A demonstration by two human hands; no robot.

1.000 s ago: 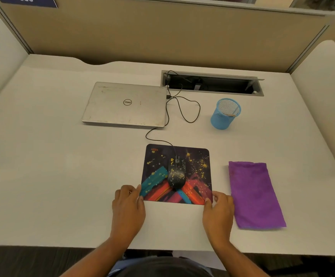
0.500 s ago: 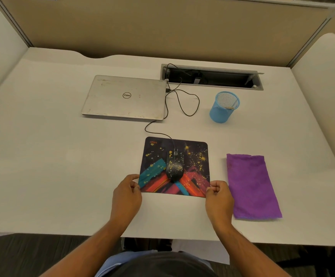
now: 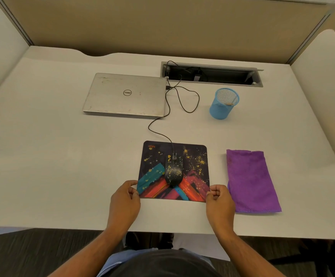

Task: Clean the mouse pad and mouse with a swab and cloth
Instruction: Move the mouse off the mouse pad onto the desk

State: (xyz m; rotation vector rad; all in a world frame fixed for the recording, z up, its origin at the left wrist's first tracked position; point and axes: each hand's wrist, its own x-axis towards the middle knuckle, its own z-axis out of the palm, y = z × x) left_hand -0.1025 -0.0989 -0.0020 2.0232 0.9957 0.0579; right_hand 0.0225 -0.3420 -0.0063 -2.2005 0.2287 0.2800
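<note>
Mouse pad (image 3: 194,168) (mouse (image 3: 173,170) sitting on it) is being pinched at its near corners by left hand (image 3: 125,200) and right hand (image 3: 220,202)

mouse (image 3: 173,170) sits on the mouse pad (image 3: 194,176) near the table's (image 3: 62,166) front edge, cloth (image 3: 251,180) to its right, laptop (image 3: 125,94) behind.

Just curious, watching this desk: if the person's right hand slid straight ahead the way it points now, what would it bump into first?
The right hand pinches the mouse pad's near right corner. Going straight ahead it would run along the pad's right edge, through the gap beside the purple cloth; beyond that, probably the blue mesh cup, though depth is uncertain.
</note>
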